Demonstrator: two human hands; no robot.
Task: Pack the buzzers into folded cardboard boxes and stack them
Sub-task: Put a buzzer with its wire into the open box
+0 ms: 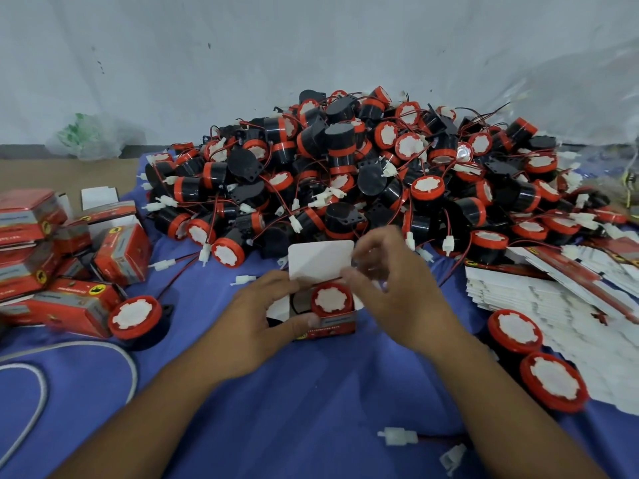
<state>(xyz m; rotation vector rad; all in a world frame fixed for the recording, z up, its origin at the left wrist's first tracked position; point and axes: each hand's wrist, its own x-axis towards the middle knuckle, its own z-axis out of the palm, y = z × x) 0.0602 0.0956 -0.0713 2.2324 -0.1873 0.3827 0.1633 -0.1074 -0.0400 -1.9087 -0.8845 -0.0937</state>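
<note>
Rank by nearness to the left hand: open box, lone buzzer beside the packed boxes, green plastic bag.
1. The open box: gripped by the left hand.
2. The lone buzzer: to its left, on the cloth.
3. The green plastic bag: far left, by the wall.

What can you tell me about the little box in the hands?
The box is small red cardboard with a grey band, white inside. Its top flap stands open at the back. A red and white buzzer sits inside. The left hand grips its left side; the right hand, blurred, is at the flap's edge.
</note>
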